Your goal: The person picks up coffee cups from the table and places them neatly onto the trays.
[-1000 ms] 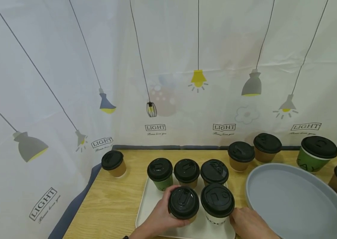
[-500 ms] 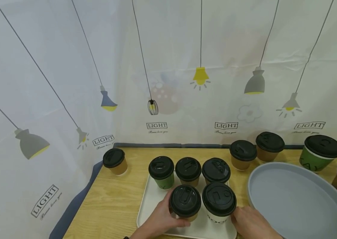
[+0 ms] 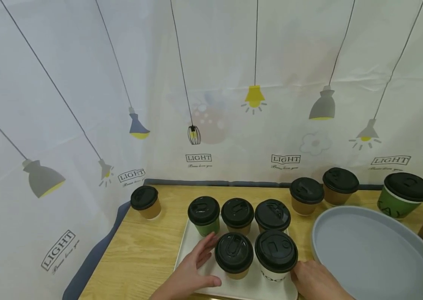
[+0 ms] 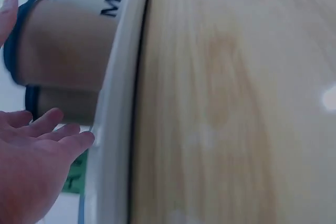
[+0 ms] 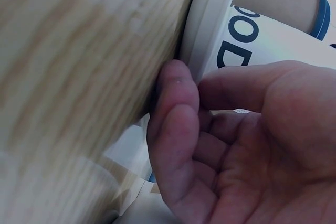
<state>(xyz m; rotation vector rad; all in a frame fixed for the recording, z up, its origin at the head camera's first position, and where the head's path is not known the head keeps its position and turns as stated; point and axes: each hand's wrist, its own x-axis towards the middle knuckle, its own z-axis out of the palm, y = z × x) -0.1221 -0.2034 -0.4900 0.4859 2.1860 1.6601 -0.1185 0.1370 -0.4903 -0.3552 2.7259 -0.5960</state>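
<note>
Brown paper is making up the body of the small cup point(image 3: 235, 255) that is standing upright near the front edge of the white tray point(image 3: 241, 288), its black plastic lid facing up. The left hand point(image 3: 192, 271) is curving beside it, thumb and fingers spreading apart and, it seems, gripping nothing. How full the cup is cannot be told; its wall is looking stiff enough for a light hold yet likely to dent under a hard squeeze. The matte sleeve just below the lid is offering the surer grip, the glossy lid probably a slicker one that could be popping loose.

The right hand point(image 3: 314, 279) is pinching the tray's rim at the right edge, close to the front right corner. The tray, smooth and rigid with a raised lip, is probably weighing more with its load.

Beside the small cup, a white cup point(image 3: 276, 254) with dark lettering is standing towards that same corner. Along the back edge three more lidded cups are forming a row, a green cup point(image 3: 205, 216) occupying the back left corner. Beyond the right edge, a round grey tray point(image 3: 376, 250) is lying on the pale, streaky-grained wooden table point(image 3: 132, 258).
</note>
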